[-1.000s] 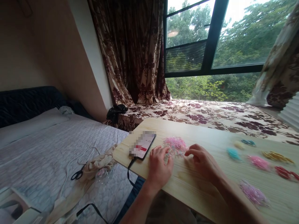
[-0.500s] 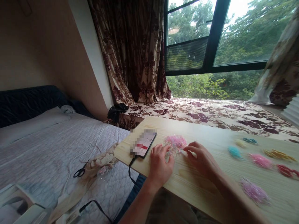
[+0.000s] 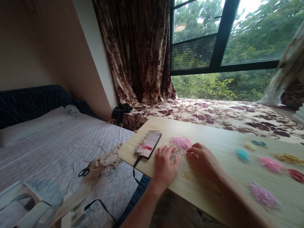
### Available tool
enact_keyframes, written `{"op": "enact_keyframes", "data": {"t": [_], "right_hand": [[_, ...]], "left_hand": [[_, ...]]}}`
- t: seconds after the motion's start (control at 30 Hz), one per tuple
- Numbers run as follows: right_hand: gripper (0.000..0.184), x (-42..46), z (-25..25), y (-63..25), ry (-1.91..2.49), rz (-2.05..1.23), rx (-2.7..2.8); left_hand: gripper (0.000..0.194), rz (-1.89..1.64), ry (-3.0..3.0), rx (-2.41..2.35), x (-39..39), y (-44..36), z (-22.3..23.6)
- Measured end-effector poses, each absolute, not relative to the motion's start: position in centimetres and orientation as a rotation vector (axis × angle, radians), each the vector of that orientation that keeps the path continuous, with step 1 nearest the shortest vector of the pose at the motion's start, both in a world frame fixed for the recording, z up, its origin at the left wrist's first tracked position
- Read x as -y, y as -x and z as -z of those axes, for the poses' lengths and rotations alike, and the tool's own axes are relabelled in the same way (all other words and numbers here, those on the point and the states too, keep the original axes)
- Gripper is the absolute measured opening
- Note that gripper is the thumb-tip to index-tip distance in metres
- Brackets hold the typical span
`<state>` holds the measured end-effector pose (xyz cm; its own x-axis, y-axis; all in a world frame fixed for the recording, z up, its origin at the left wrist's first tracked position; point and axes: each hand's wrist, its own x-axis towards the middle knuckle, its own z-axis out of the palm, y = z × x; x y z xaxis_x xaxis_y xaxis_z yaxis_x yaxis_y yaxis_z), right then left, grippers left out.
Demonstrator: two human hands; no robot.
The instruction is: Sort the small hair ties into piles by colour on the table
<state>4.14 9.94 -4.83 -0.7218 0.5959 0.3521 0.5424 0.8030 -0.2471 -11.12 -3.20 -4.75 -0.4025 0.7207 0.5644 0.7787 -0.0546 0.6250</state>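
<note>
A heap of pink and mixed tiny elastic bands [image 3: 180,143] lies on the pale wooden table [image 3: 209,186]. My left hand [image 3: 165,167] rests palm down just left of the heap, fingers stretched toward it and touching its near edge. My right hand [image 3: 203,161] sits to the right of the heap with its fingers curled in a pinch at the heap's edge; what it pinches is too small to make out. A phone [image 3: 148,144] with a lit screen lies left of my left hand, with a black cable hanging off the table edge.
Sorted small piles lie on the right of the table: turquoise [image 3: 242,154], pink [image 3: 270,164], yellow [image 3: 288,157], red [image 3: 296,174], lilac [image 3: 264,196]. A bed [image 3: 47,152] with scissors [image 3: 84,172] and a cloth bundle [image 3: 104,161] is at left. A patterned window seat [image 3: 213,114] lies behind.
The view has drifted slightly, so everything sits a little further right. Both hands stay at the pink heap, with only small finger movements.
</note>
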Motion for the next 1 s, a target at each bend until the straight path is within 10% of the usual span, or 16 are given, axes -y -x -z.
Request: {"op": "enact_keyframes", "data": {"t": [1.0], "right_hand": [[0.024, -9.8, 4.5, -5.3, 0.838, -0.334, 2.417]], "left_hand": [[0.030, 1.482, 1.695, 2.103, 3.2, 11.1, 4.7]]}}
